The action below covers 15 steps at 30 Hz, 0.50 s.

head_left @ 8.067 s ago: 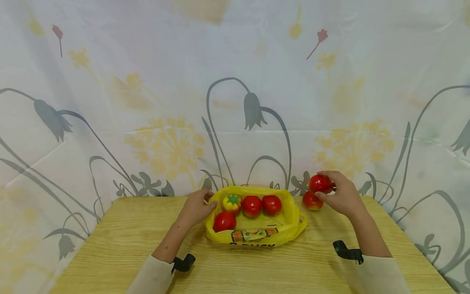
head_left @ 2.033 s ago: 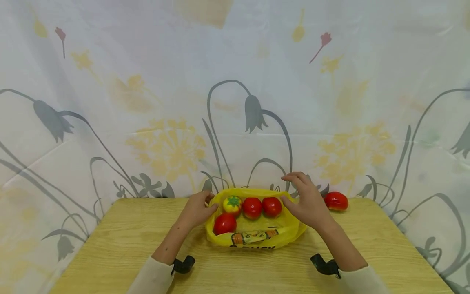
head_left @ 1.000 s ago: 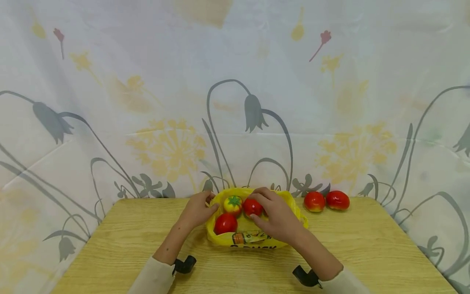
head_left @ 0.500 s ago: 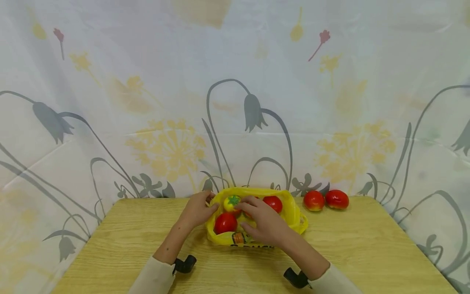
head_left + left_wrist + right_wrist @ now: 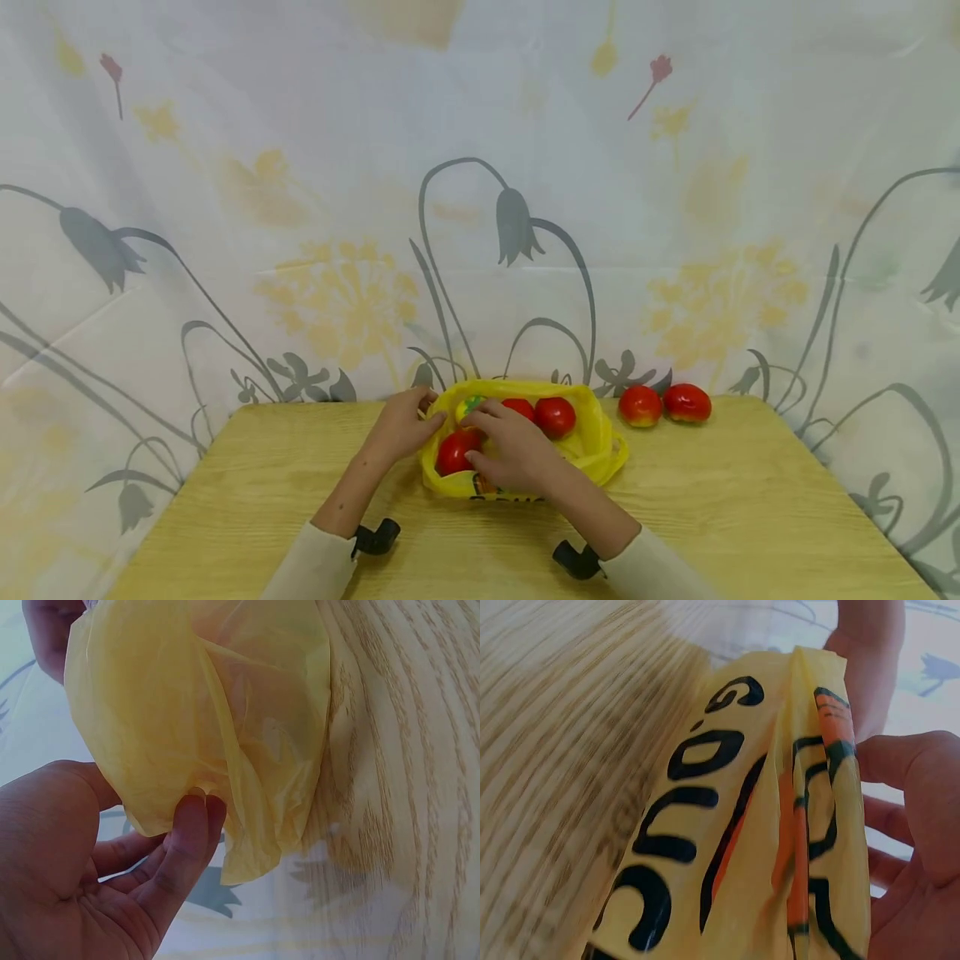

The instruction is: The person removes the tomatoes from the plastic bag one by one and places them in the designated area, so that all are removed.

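A yellow plastic bag point(image 5: 600, 433) lies with its mouth spread open on the wooden table. My left hand point(image 5: 400, 427) pinches its left rim; the left wrist view shows thumb and fingertips on the bag film point(image 5: 202, 712). Inside are a red tomato point(image 5: 452, 454) at front left, a yellow one with a green calyx point(image 5: 468, 406) partly covered, and two more red tomatoes point(image 5: 555, 418) behind. My right hand point(image 5: 513, 450) reaches in over the front rim, fingers spread beside the front-left tomato; contact cannot be told. In the right wrist view the printed bag front point(image 5: 727, 825) hides that tomato.
To the bag's right, near the table's back edge, stand a round red tomato point(image 5: 641, 406) and a longer red one point(image 5: 687, 403), side by side. A flower-printed curtain point(image 5: 480, 208) hangs right behind the wooden table point(image 5: 750, 517).
The tomato my right hand held earlier now stands on the table right of the other. That hand has since moved left, over the bag and down to the front-left tomato. My left hand stays put.
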Each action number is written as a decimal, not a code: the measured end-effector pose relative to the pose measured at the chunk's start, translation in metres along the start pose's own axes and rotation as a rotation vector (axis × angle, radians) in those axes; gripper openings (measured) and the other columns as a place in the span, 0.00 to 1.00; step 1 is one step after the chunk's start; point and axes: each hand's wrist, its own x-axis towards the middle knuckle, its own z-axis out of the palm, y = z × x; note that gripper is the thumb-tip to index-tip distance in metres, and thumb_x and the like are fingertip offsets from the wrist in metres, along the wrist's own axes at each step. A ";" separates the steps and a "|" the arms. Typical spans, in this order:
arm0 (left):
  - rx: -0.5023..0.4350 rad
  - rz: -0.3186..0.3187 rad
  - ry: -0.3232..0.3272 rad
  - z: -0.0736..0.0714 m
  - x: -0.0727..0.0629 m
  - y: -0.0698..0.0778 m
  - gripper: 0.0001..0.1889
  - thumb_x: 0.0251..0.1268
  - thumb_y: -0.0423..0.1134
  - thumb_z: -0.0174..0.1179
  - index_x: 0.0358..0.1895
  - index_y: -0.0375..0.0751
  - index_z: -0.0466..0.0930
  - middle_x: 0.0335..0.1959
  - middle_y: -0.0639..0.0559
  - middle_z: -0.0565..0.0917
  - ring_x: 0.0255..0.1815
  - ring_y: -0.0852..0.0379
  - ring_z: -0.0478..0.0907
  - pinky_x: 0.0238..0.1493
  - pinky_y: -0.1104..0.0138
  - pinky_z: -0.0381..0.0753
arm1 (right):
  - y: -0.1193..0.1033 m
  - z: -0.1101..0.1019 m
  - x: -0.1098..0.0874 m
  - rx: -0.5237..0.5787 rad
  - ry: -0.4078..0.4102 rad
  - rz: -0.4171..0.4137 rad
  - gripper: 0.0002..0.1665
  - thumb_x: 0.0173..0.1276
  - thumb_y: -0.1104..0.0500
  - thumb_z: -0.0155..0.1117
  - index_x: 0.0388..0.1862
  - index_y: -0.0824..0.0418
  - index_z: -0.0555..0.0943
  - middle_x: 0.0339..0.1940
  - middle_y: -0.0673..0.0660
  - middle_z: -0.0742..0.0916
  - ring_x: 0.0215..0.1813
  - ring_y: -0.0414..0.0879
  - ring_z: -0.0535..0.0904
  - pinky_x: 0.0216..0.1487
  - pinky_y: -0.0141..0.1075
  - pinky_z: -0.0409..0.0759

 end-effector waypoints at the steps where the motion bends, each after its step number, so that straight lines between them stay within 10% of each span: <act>1: 0.003 0.001 -0.001 0.000 -0.001 -0.001 0.15 0.72 0.37 0.69 0.55 0.32 0.84 0.46 0.43 0.87 0.44 0.47 0.84 0.47 0.54 0.88 | -0.001 0.003 0.002 -0.004 -0.002 0.009 0.22 0.72 0.54 0.73 0.62 0.56 0.85 0.58 0.53 0.84 0.53 0.48 0.82 0.60 0.42 0.85; 15: -0.007 -0.017 -0.009 -0.001 -0.001 -0.003 0.16 0.73 0.38 0.68 0.58 0.33 0.84 0.49 0.42 0.87 0.45 0.47 0.85 0.45 0.56 0.88 | -0.014 0.012 0.015 -0.033 -0.015 0.005 0.19 0.73 0.55 0.72 0.59 0.59 0.87 0.54 0.54 0.86 0.51 0.48 0.83 0.56 0.41 0.86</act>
